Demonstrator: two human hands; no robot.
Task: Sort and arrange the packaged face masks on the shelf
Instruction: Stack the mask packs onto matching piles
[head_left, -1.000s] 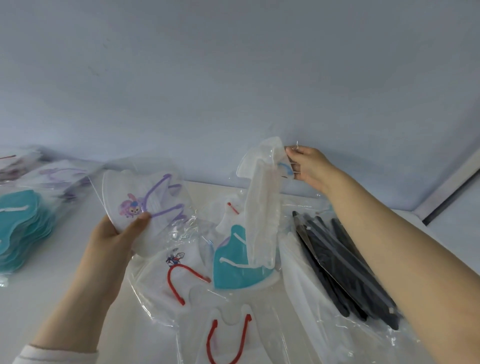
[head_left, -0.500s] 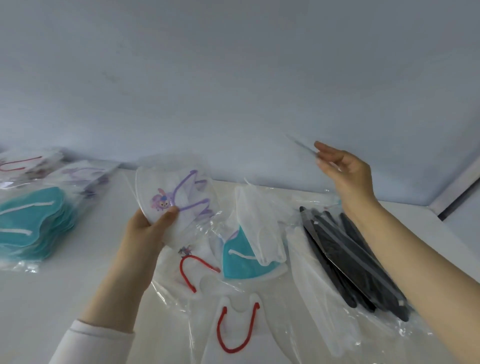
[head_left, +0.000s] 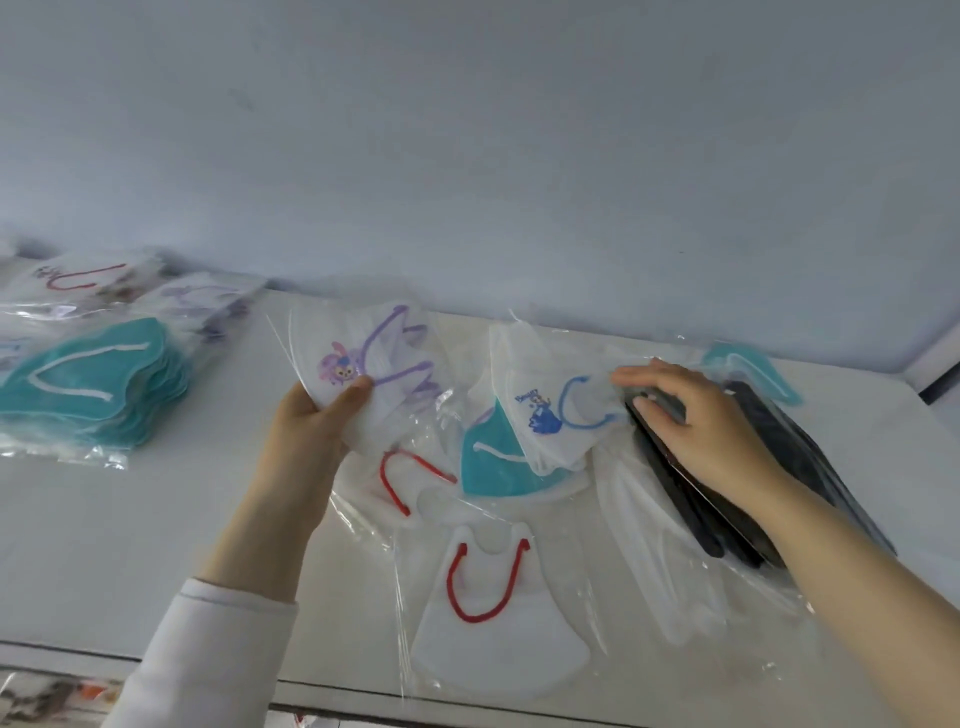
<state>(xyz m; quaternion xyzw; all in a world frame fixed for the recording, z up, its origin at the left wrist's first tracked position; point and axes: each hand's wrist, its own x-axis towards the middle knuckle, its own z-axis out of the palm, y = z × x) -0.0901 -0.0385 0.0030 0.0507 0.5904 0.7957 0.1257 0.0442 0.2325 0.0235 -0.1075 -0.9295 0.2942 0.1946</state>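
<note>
**Purple-loop mask in your left hand, right hand flat on the black pack**

Closest to you, at the front of the white shelf (head_left: 130, 545), a bagged white mask with red loops (head_left: 493, 623) lies flat, loops pointing away from you. Just past it, a second red-loop mask (head_left: 410, 488) sits half under the clutter, and to its right a clear bag of plain white masks (head_left: 649, 545) runs slantwise beside the black ones.

Now your left hand (head_left: 306, 436): it's lifted off the shelf and gripping the purple-loop mask (head_left: 363, 374), thumb pressed on the front of the packet right by the little cartoon print, the other fingers hidden behind it.

To the right of that, a teal mask (head_left: 493, 467) lies on the pile, with the blue-loop mask (head_left: 550, 415) overlapping its top edge.

Your right hand (head_left: 696, 421) is spread out, fingers straight, lying on the pack of black masks (head_left: 810, 467). Fingertips reach the blue-loop packet's edge; nothing is grasped.

Off to the left, well apart from the pile, there's the sorted teal stack (head_left: 88, 384). Behind it, a purple-loop stack (head_left: 208, 306) and a red-loop stack (head_left: 78, 275) sit against the wall (head_left: 467, 156). Far right, one more teal packet (head_left: 753, 369) pokes out behind the black pack.
</note>
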